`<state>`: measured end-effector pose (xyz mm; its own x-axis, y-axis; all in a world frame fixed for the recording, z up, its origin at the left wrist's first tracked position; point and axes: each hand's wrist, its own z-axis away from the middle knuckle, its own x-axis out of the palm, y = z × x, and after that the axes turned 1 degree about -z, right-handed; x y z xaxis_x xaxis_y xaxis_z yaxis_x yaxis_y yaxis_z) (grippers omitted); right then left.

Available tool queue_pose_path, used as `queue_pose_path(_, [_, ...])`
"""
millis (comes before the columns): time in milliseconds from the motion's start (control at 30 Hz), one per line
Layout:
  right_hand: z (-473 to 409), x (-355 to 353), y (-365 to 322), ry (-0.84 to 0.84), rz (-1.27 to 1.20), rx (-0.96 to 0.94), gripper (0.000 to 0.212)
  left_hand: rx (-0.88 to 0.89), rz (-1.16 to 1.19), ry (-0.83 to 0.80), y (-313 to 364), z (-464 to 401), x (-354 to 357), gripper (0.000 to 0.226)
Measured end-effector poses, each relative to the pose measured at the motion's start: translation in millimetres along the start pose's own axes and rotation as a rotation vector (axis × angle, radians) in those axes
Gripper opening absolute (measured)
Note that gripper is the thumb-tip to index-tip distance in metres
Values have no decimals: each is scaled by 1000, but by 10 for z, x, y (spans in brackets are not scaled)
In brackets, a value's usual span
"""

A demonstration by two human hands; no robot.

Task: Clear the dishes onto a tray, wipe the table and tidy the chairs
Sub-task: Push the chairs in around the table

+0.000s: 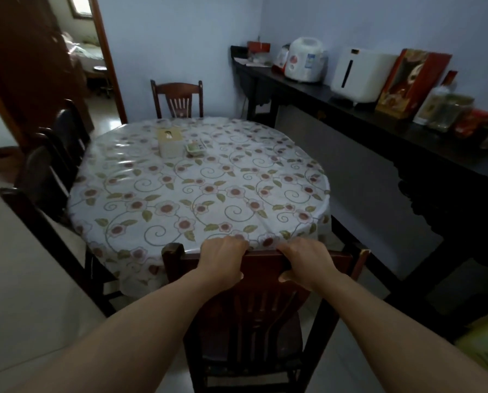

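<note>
A dark wooden chair stands at the near side of the round table, which wears a flowered cloth under clear plastic. My left hand and my right hand both grip the chair's top rail, fingers curled over its far side. The chair's back touches the table's near edge. On the far part of the table sit a tissue box and a small green dish.
Another chair stands at the far side, and several dark chairs line the left. A black sideboard along the right wall carries a rice cooker, a white appliance and boxes. A green basket sits at bottom right. An open doorway is at top left.
</note>
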<state>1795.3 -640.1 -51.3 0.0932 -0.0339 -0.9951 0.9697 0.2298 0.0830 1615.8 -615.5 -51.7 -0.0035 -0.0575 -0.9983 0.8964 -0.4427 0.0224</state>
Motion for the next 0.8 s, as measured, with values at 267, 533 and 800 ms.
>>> queue_pose_path(267, [-244, 279, 541, 23, 57, -93, 54, -17, -11, 1, 337, -427, 295, 38])
queue_pose_path(533, [-484, 418, 745, 12, 42, -148, 46, 3, -7, 41, 336, -673, 419, 43])
queue_pose_path(800, [-502, 530, 952, 35, -43, -350, 45, -98, 8, 87, 475, -544, 515, 42])
